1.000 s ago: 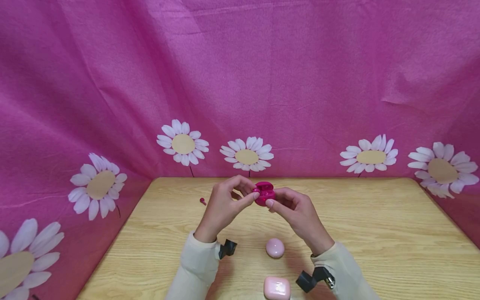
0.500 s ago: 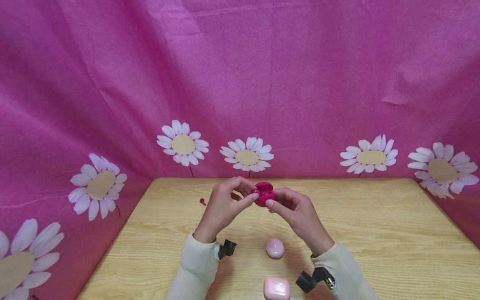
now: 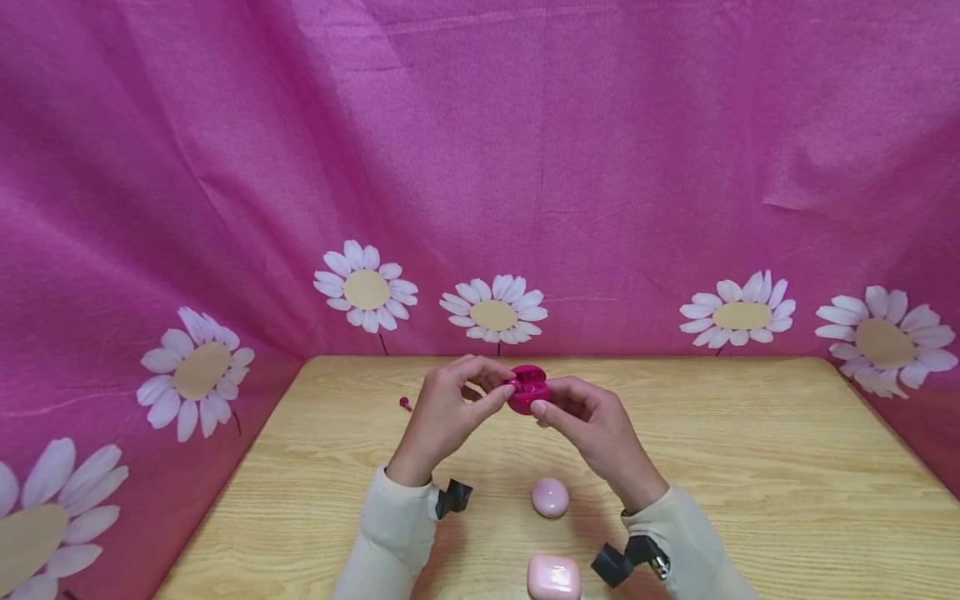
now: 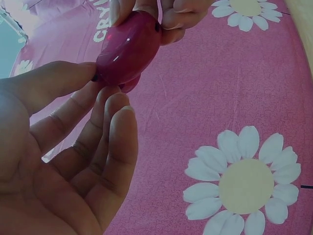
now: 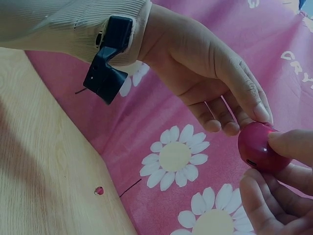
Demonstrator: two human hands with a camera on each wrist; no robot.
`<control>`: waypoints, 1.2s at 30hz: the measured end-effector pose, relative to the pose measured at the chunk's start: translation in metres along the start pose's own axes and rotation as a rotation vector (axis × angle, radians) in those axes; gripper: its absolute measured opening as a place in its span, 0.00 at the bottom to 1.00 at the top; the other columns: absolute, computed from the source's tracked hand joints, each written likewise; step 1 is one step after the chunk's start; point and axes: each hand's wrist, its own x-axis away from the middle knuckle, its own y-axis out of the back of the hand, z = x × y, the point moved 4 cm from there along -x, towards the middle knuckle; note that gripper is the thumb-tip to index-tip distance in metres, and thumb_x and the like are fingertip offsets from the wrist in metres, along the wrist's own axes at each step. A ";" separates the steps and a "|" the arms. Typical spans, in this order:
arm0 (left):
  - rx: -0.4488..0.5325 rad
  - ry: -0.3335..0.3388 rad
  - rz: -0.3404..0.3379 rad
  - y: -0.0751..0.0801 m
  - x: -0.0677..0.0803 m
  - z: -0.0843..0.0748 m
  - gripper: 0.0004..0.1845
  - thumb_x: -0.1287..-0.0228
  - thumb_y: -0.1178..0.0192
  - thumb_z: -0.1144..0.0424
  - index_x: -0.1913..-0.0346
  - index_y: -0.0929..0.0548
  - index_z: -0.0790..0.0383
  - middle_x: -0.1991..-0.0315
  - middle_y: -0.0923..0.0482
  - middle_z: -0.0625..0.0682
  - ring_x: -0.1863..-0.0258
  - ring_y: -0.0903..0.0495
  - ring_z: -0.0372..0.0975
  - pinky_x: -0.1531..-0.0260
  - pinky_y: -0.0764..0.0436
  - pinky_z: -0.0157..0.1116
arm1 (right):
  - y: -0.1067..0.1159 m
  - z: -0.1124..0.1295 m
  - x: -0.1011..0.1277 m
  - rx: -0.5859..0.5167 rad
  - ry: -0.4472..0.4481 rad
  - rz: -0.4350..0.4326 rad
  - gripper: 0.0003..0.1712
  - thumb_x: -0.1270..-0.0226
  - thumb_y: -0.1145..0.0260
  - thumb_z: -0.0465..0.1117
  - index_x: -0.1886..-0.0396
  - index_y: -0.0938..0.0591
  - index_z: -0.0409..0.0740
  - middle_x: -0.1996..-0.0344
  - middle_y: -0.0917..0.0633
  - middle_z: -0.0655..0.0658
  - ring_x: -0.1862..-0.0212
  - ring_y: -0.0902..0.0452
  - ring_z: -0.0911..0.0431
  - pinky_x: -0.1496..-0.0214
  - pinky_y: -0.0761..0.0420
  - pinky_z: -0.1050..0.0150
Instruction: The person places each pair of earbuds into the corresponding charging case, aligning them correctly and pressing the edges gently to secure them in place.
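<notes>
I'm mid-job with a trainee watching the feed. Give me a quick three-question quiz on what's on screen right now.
1. True or false: both hands hold the dark pink case up above the table.
2. Which thing lies nearest the person's body? A) the round pale pink case B) the square pale pink case C) the small pink earbud
3. Fill in: the small pink earbud lies on the table on the ____ hand's side.

Key:
1. True: the left hand and the right hand pinch it between fingertips, lid open, off the wood.
2. B
3. left
</notes>
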 end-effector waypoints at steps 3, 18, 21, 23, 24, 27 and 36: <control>0.001 0.000 0.000 0.000 0.000 0.000 0.07 0.41 0.32 0.62 0.59 0.13 0.52 0.70 0.20 0.39 0.69 0.22 0.31 0.68 0.17 0.40 | 0.000 0.000 0.000 0.007 -0.003 -0.002 0.14 0.38 0.31 0.37 0.53 0.17 0.37 0.62 0.15 0.39 0.63 0.18 0.53 0.59 0.17 0.60; -0.018 -0.028 -0.017 0.001 0.000 -0.001 0.06 0.40 0.33 0.65 0.60 0.12 0.52 0.68 0.19 0.39 0.69 0.21 0.29 0.70 0.17 0.37 | -0.001 -0.001 0.000 0.000 -0.001 0.003 0.14 0.37 0.31 0.37 0.53 0.18 0.36 0.62 0.16 0.39 0.64 0.18 0.53 0.59 0.17 0.60; -0.017 -0.023 -0.015 0.001 0.000 -0.001 0.06 0.40 0.33 0.65 0.60 0.12 0.52 0.68 0.18 0.39 0.69 0.21 0.30 0.69 0.17 0.37 | -0.001 -0.001 0.000 -0.004 0.000 0.003 0.14 0.37 0.31 0.36 0.53 0.18 0.36 0.63 0.16 0.38 0.64 0.18 0.54 0.59 0.17 0.61; -0.019 -0.023 -0.014 0.001 0.000 -0.001 0.06 0.40 0.33 0.65 0.60 0.12 0.52 0.68 0.19 0.39 0.69 0.21 0.30 0.69 0.18 0.37 | -0.001 -0.001 0.000 -0.006 -0.001 0.004 0.14 0.37 0.31 0.36 0.53 0.18 0.35 0.63 0.16 0.38 0.64 0.18 0.54 0.59 0.17 0.61; -0.020 -0.022 -0.014 0.001 0.000 -0.001 0.06 0.39 0.33 0.65 0.60 0.12 0.52 0.68 0.19 0.39 0.69 0.21 0.30 0.69 0.18 0.36 | -0.001 -0.001 0.000 -0.007 -0.003 0.004 0.14 0.37 0.31 0.36 0.53 0.18 0.36 0.62 0.16 0.38 0.64 0.18 0.54 0.59 0.17 0.61; -0.022 -0.025 -0.014 0.001 0.000 -0.001 0.06 0.39 0.34 0.65 0.61 0.13 0.52 0.69 0.19 0.39 0.70 0.21 0.30 0.70 0.18 0.36 | -0.001 -0.001 0.000 -0.008 -0.006 0.004 0.14 0.37 0.31 0.37 0.53 0.18 0.36 0.62 0.16 0.38 0.64 0.18 0.54 0.59 0.17 0.61; -0.038 -0.013 -0.035 0.004 0.000 0.002 0.06 0.40 0.33 0.65 0.61 0.12 0.52 0.69 0.19 0.38 0.70 0.22 0.29 0.70 0.18 0.34 | 0.000 -0.001 0.001 0.002 -0.010 -0.001 0.14 0.37 0.31 0.38 0.53 0.17 0.37 0.63 0.16 0.39 0.65 0.18 0.54 0.60 0.17 0.61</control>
